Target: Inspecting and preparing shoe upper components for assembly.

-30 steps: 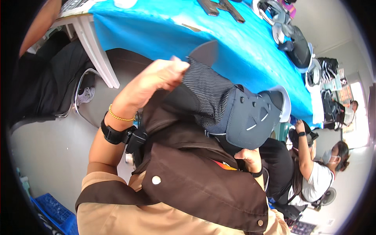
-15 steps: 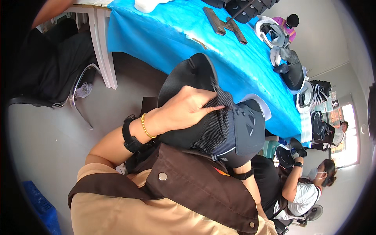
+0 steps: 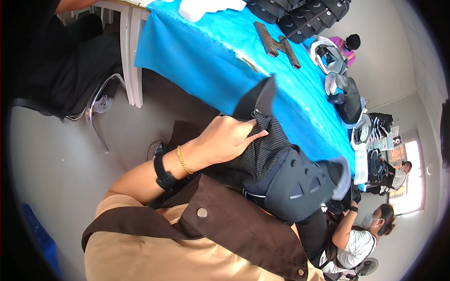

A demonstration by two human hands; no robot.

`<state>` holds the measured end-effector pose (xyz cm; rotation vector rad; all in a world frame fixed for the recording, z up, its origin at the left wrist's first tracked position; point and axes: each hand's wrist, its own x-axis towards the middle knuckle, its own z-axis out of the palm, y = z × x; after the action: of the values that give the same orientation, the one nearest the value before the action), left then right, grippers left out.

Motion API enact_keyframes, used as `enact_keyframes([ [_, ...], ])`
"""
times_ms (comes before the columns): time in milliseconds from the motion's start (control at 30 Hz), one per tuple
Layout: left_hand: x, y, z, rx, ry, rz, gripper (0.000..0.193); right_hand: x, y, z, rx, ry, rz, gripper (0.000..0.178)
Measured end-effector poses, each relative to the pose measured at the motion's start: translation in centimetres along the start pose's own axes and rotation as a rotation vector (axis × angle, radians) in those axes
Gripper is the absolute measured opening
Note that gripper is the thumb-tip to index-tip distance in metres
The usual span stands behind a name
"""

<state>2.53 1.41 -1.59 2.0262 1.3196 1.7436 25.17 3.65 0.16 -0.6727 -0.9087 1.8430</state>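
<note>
Workroom, pale floor, blue-covered counter (image 3: 201, 65) slanting across the top of my feed; on it a dark H-shaped frame (image 3: 281, 47) and a stack of dark pieces (image 3: 311, 18). Co-worker in a white top (image 3: 354, 250) at lower right. Main item: dark moulded piece (image 3: 295, 185), smooth slotted panel at one end, ribbed mesh (image 3: 269, 145) at the other. It's held in the air in front of the wearer's brown apron (image 3: 234, 208), on the near side of the counter, not set on it. Left grip (image 3: 227, 140) is clamped on the mesh edge, thumb on the ribbed side, right by the pointed flap (image 3: 258, 100). Right grip I can't tell; it's hidden, presumably behind or under the piece. Step in hand, my read: handling and checking the piece, mesh edge drawn taut. Next move, as I'd judge from here, calls for keeping that pinch while the far end gets support, so the soft mesh doesn't fold. Long axis runs diagonally, upper left to lower right; flap end up and left, pale-rimmed end (image 3: 344, 175) toward the right, slotted face turned up to my camera. Rim end is blurred, so I'm skipping details there.
</note>
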Motion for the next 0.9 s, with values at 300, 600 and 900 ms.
enact_keyframes([
  [300, -0.2, -1.4, 1.8, 0.104, 0.03, 0.127, 0.024, -0.4, -0.2, -0.2, -0.013, 0.024, -0.009, 0.044],
  [600, 2.5, -2.2, 3.0, 0.283, 0.238, 0.295, 0.016, -0.5, 0.1, 0.1, -0.012, 0.049, -0.02, 0.045],
  [900, 4.9, -2.1, 4.5, 0.238, 0.192, 0.251, 0.023, -0.8, 0.0, -0.1, -0.008, 0.07, -0.033, 0.046],
])
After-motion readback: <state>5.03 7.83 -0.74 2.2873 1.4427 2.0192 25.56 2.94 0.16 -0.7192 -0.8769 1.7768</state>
